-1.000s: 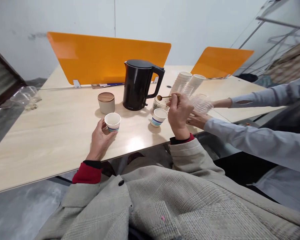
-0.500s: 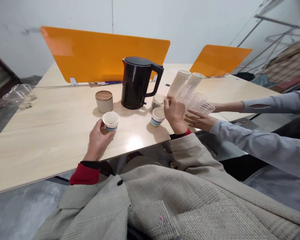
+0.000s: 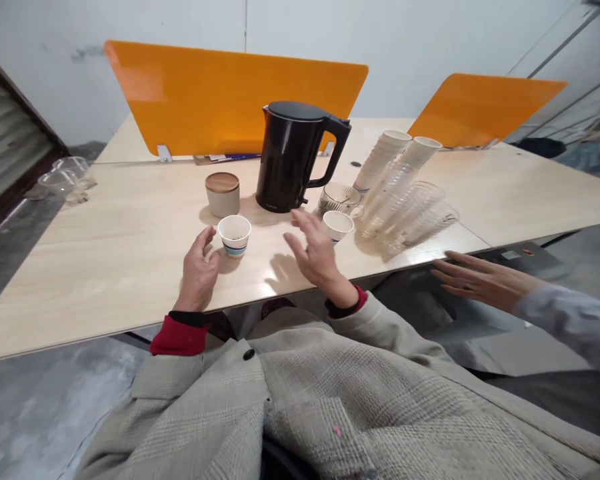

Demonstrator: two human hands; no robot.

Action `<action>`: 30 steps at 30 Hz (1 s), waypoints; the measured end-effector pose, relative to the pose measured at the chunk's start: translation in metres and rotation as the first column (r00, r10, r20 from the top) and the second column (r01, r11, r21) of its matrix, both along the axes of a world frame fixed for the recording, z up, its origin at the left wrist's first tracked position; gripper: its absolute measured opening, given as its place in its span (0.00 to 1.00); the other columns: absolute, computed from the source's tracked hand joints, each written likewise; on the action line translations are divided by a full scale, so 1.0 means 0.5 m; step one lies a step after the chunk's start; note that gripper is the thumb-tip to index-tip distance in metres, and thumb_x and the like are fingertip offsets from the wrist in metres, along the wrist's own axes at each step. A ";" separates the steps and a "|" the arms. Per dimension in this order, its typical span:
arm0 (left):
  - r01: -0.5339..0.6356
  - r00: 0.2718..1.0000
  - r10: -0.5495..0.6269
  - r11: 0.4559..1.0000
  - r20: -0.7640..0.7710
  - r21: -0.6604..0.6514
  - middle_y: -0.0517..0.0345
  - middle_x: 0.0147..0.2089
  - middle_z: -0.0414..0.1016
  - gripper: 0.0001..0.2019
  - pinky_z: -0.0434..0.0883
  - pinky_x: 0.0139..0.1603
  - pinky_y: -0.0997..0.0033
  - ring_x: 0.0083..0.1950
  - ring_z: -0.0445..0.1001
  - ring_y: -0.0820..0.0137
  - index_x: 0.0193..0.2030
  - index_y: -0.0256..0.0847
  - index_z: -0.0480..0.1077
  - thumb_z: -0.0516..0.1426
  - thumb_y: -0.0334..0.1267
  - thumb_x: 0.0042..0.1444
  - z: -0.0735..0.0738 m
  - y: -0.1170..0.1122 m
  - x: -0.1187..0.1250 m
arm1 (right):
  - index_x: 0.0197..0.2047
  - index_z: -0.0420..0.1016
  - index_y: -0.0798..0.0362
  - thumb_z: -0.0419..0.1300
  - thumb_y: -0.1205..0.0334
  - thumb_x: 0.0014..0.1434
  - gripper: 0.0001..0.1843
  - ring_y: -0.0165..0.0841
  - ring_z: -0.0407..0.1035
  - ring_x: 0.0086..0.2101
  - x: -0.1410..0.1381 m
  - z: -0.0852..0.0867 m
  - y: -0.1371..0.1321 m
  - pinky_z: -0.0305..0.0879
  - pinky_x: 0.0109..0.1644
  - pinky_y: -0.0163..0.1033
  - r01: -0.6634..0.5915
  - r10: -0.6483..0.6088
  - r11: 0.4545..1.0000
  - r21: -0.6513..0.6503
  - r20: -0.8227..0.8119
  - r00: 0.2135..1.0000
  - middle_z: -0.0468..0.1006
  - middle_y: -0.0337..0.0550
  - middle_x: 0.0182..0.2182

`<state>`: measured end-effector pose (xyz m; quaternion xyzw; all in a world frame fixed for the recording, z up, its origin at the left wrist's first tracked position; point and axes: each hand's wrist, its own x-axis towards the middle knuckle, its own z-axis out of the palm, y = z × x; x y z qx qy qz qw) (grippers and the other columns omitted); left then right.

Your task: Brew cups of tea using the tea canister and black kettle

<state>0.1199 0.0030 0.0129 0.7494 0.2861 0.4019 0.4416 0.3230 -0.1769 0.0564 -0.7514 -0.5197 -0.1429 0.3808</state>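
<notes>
Flared, striped paper cup (image 3: 235,238) stands near front edge of worktop (image 3: 105,280), left hand (image 3: 199,270) loosely spread just beside. Right hand (image 3: 317,257) spread too, partly hiding second paper cup (image 3: 340,224). Glossy black kettle (image 3: 289,160) behind.

Two white paper cups (image 3: 235,245) (image 3: 339,222) stand upright, apart.

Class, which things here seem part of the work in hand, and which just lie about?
Probably in use:
paper cup by the left hand
second paper cup near the right hand
ribbed bowl
perhaps the kettle

Apparently lying about:
lidded jar
stacked paper cups
clear cups
orange dividers
</notes>
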 end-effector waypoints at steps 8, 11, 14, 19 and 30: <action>0.099 0.767 0.165 0.924 -0.620 0.368 0.38 0.83 0.55 0.32 0.49 0.82 0.30 0.85 0.50 0.44 0.79 0.34 0.58 0.48 0.35 0.69 0.001 -0.015 -0.013 | 0.82 0.51 0.67 0.52 0.46 0.77 0.43 0.54 0.43 0.80 -0.045 -0.051 0.084 0.40 0.82 0.64 -0.143 0.126 0.783 -0.605 -0.070 0.990 0.49 0.68 0.81; 0.131 0.652 0.212 0.914 -0.728 0.384 0.35 0.84 0.51 0.32 0.49 0.82 0.29 0.86 0.48 0.40 0.79 0.29 0.58 0.46 0.42 0.73 0.016 -0.035 -0.014 | 0.82 0.51 0.67 0.50 0.45 0.77 0.43 0.54 0.41 0.80 -0.051 -0.046 0.083 0.38 0.82 0.64 -0.144 0.139 0.749 -0.647 -0.060 0.989 0.48 0.67 0.81; 0.137 0.590 0.220 0.921 -0.777 0.364 0.35 0.85 0.49 0.33 0.47 0.83 0.31 0.86 0.46 0.42 0.80 0.27 0.56 0.44 0.46 0.75 0.029 -0.043 -0.014 | 0.82 0.50 0.67 0.49 0.45 0.77 0.43 0.54 0.40 0.81 -0.055 -0.042 0.082 0.37 0.82 0.65 -0.140 0.143 0.727 -0.673 -0.050 0.988 0.46 0.66 0.81; 0.149 0.560 0.222 0.921 -0.798 0.361 0.34 0.85 0.48 0.35 0.46 0.84 0.31 0.86 0.45 0.42 0.81 0.25 0.54 0.44 0.48 0.75 0.033 -0.045 -0.012 | 0.82 0.49 0.65 0.48 0.43 0.78 0.43 0.53 0.37 0.81 -0.058 -0.041 0.084 0.34 0.83 0.64 -0.135 0.134 0.705 -0.696 -0.056 0.989 0.44 0.64 0.82; 0.087 0.609 0.259 0.918 -0.749 0.388 0.31 0.84 0.49 0.35 0.45 0.83 0.30 0.86 0.46 0.44 0.80 0.26 0.56 0.44 0.48 0.74 0.017 -0.042 -0.014 | 0.82 0.50 0.66 0.46 0.44 0.78 0.42 0.52 0.38 0.81 -0.061 -0.041 0.083 0.36 0.83 0.64 -0.118 0.123 0.717 -0.687 -0.043 0.992 0.45 0.64 0.81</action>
